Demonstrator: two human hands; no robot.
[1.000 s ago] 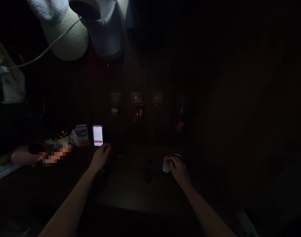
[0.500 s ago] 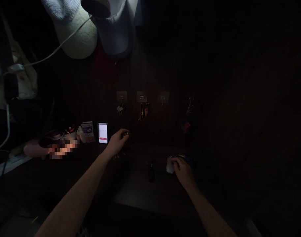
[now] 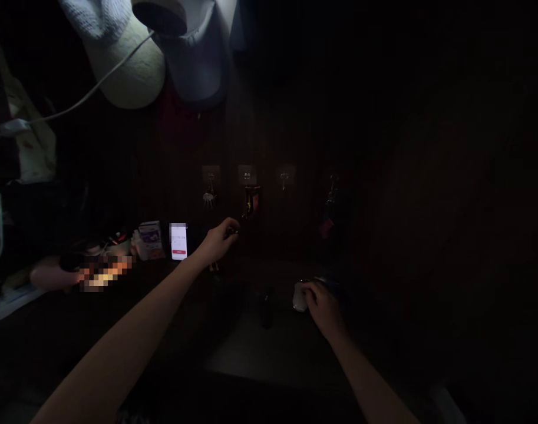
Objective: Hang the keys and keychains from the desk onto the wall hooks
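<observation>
My left hand point(image 3: 223, 237) is raised in front of the dark wall, thumb and fingers pinched on what looks like a keychain point(image 3: 234, 231); only small glints of it show. A little yellowish piece point(image 3: 214, 267) dangles below that hand, partly hidden by the wrist. Above the fingers, a dark keychain with a yellow and orange part point(image 3: 253, 201) hangs from a hook on a clear adhesive pad point(image 3: 247, 175). My right hand point(image 3: 320, 299) rests low on the dark surface, its fingers closed on the edge of a small white rounded object point(image 3: 299, 296).
A bunch of keys point(image 3: 209, 198) hangs at left, a bare hook point(image 3: 284, 178) right of centre, and a reddish keychain point(image 3: 326, 227) farther right. A lit phone point(image 3: 179, 242) stands beside small boxes point(image 3: 151, 238). A dark object point(image 3: 266, 309) is between my hands. Caps point(image 3: 127, 70) hang above.
My left hand has moved up and to the right toward the hooks, the dangling piece moving with it. My right hand stays at the white object. The view has shifted slightly.
</observation>
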